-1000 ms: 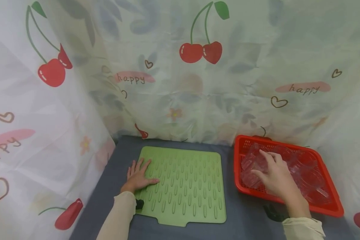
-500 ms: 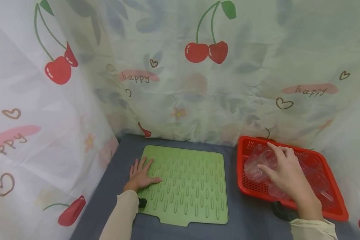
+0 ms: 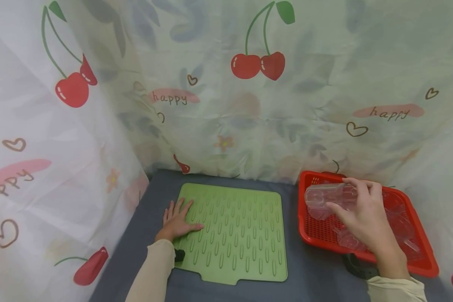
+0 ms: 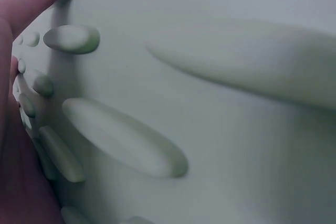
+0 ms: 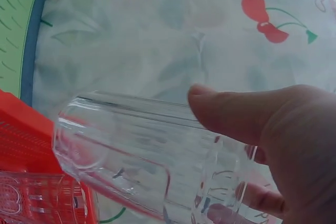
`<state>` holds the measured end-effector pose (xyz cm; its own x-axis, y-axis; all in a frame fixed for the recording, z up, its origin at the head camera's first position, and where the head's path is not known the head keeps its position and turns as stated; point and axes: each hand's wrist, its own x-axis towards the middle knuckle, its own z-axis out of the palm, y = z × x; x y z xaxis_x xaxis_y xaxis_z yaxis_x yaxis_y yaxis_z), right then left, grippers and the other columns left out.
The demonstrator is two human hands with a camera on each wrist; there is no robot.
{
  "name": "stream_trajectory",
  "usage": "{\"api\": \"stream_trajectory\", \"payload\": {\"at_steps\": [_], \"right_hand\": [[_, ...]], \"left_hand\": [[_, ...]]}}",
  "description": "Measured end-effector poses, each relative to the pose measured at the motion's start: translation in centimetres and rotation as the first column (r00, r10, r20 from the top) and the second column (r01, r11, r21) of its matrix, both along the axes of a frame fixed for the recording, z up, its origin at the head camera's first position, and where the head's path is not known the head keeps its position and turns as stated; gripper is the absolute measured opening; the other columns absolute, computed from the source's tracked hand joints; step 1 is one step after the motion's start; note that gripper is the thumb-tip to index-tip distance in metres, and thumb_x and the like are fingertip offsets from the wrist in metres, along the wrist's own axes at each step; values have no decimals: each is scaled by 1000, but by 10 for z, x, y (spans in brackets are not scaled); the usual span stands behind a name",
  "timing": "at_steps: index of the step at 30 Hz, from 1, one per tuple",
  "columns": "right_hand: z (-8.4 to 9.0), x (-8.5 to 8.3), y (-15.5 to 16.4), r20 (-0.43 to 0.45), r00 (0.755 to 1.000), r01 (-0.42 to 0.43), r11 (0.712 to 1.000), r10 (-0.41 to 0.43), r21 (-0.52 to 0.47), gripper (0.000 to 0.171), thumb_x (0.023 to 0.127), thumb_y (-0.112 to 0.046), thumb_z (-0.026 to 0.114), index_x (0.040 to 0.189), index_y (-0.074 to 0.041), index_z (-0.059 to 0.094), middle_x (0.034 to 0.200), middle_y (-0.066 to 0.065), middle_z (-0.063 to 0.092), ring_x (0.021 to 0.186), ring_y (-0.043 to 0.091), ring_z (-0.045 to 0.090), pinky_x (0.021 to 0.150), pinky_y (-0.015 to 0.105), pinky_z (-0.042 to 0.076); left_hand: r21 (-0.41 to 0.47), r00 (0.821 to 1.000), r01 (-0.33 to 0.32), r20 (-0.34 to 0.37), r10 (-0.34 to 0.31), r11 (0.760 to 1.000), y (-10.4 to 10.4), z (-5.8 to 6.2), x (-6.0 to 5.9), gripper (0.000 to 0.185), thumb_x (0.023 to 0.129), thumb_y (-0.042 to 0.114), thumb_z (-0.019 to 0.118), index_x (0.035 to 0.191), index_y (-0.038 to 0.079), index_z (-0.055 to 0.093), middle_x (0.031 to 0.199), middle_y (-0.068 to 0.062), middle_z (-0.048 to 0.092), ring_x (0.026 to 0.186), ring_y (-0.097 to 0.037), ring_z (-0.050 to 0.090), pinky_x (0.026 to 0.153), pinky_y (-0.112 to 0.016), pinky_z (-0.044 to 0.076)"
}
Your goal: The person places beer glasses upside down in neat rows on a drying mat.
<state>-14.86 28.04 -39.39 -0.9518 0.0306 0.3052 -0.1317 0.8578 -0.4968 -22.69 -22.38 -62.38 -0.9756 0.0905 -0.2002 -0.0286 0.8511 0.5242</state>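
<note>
A person's right hand (image 3: pixel 366 218) grips a clear glass (image 3: pixel 326 196) on its side, raised just above a red basket (image 3: pixel 419 262) that holds more clear glasses (image 3: pixel 398 226) on the dark counter (image 3: pixel 313 272). The left hand (image 3: pixel 177 222) rests flat, fingers spread, on the left edge of a ridged green mat (image 3: pixel 241 235) beside the basket.

Between the left hand (image 3: pixel 176 224) and right hand (image 3: pixel 366 218) the green mat (image 3: pixel 234 235) lies flat and bare. The red basket (image 3: pixel 419 264) wall blocks the right side.
</note>
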Motion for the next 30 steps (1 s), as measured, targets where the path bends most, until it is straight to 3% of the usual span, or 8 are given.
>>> {"api": "stream_trajectory", "payload": {"at_steps": [5,8,11,13,17,20,25,30], "right_hand": [[3,1,0,-43,998,46,998,-47,-37,78,84,-28,85,146,-4,44,135,29,37,112,46,44,80,65,50],[3,1,0,-82,995,53,996,-59,-73,75,84,-27,85,144,-5,46,133,27,40,112,43,46,78,38,55],[3,0,-1,-120,991,42,991,-58,-128,75,84,-25,85,144,-5,46,132,25,42,112,38,48,72,6,44],[2,0,-2,-125,990,37,985,-59,-168,75,85,-26,84,146,-5,45,132,24,42,110,36,51,70,-5,36],[1,0,-6,-91,993,51,965,-77,-256,77,89,-29,80,151,-9,39,136,19,41,106,30,58,66,-1,45],[0,0,-8,-59,995,55,948,-77,-313,77,92,-30,77,154,-13,35,140,15,40,103,15,59,58,9,53],[-3,-3,-8,-34,999,-5,919,-9,-393,74,95,-27,73,155,-18,31,142,13,37,100,-8,53,58,18,58],[-7,-2,-8,23,999,-27,890,42,-455,71,98,-27,69,155,-23,27,138,9,42,95,-11,59,61,24,61]], "left_hand": [[12,1000,-3,-18,3,1000,1,4,2,112,74,74,76,164,30,25,173,-12,6,158,-49,-8,122,-72,-1],[10,1000,-2,-10,3,1000,1,2,1,112,74,74,75,164,31,23,174,-11,4,158,-47,-10,123,-70,-3],[12,1000,-1,-6,1,1000,0,-1,0,112,74,75,74,164,32,21,174,-9,1,158,-46,-13,123,-70,-4],[12,1000,-2,-7,2,1000,-1,-4,0,112,75,74,75,164,33,21,174,-8,1,158,-45,-14,123,-69,-4],[19,1000,-2,-8,2,1000,-1,-5,-1,112,75,73,75,164,32,21,174,-8,1,158,-45,-14,123,-70,-4],[21,1000,-1,-3,1,1000,-1,-4,-1,112,75,73,75,164,32,21,174,-8,0,158,-45,-15,123,-70,-6],[20,1000,-4,1,4,1000,1,-1,-1,113,74,73,75,164,32,21,174,-9,0,158,-45,-14,124,-69,-6],[15,1000,-3,2,3,1000,0,-6,-2,113,74,74,75,164,31,22,174,-8,-1,158,-44,-15,124,-69,-6]]}}
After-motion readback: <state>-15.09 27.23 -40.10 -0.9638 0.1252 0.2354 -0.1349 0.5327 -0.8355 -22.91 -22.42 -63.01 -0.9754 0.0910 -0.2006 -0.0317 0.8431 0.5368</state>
